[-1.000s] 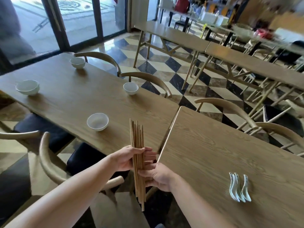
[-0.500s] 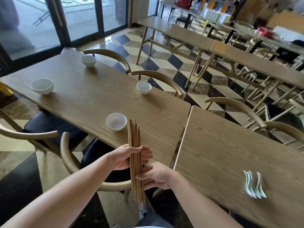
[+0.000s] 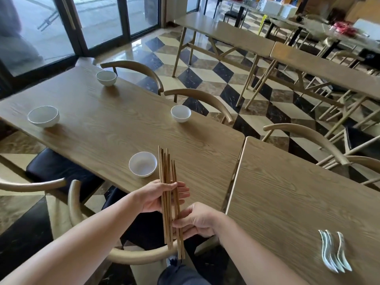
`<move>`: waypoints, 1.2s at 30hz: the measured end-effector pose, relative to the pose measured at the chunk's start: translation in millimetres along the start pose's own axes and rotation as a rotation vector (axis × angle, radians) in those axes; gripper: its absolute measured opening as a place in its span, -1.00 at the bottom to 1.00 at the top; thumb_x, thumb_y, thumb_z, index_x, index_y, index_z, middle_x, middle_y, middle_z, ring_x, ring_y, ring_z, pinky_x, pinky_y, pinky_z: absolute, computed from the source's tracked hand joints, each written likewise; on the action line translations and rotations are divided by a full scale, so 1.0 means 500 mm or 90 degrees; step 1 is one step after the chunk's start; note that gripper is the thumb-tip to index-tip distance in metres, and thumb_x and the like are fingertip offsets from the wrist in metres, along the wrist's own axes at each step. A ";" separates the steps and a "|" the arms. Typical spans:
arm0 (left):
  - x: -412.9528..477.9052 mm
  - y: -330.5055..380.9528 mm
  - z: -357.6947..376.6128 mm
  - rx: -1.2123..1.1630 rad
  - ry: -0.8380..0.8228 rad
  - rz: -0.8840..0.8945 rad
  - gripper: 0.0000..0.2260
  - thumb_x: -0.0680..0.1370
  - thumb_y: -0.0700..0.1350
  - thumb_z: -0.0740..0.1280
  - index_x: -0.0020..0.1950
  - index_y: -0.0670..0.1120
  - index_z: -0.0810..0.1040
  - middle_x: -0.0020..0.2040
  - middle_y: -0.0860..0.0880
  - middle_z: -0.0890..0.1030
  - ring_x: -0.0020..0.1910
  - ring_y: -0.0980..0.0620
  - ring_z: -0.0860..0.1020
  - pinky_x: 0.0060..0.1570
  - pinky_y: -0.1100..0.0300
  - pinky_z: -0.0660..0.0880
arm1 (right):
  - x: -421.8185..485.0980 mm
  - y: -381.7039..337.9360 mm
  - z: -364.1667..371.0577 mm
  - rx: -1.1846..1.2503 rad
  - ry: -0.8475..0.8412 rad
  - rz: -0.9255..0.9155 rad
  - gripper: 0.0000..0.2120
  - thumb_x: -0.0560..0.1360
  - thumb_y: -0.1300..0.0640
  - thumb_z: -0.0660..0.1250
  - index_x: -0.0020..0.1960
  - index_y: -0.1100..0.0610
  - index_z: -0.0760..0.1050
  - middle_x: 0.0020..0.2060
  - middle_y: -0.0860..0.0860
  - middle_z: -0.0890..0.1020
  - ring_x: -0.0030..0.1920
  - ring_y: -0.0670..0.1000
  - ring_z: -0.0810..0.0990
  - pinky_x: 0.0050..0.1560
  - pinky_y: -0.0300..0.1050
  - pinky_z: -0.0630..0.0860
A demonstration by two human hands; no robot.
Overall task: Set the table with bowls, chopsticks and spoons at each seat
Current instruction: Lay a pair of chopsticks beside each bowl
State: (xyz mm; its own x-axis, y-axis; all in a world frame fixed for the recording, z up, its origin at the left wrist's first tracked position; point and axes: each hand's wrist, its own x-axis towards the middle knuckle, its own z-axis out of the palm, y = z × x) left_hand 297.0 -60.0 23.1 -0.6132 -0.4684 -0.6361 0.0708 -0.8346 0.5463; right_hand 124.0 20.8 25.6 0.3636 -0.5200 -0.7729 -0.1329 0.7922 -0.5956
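From the head view, your left grip is clamped round the upright bundle of chopsticks. Your right grip, just below it, pinches the bundle's right-hand sticks. A white bowl sits on the bench just beyond the left grip, and the spoons lie well right of the right grip.

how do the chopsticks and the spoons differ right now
The chopsticks are a straight brown bundle; the spoons are pale and curved. The chopsticks are held by the left hand and right hand; the spoons lie untouched on the right-hand table. Shared: neither is laid beside the bowls yet.
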 end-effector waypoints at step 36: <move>0.423 0.206 -0.038 -0.151 0.248 -0.058 -0.87 0.68 -0.30 0.16 0.04 -0.25 0.50 0.06 -0.20 0.57 0.01 -0.15 0.59 -0.08 0.08 0.64 | 0.507 -0.425 -0.551 0.008 0.357 0.123 -0.84 0.46 0.28 0.48 -0.19 0.24 0.50 -0.44 0.06 0.63 -0.42 -0.04 0.60 -0.67 -0.30 0.41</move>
State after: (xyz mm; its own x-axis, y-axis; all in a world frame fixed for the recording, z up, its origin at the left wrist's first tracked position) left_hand 189.4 -250.8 -65.5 -0.2871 -0.4265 -0.8577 0.2364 -0.8993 0.3680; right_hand -9.7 -367.3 -104.4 -0.2098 -0.4524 -0.8668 -0.1362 0.8914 -0.4323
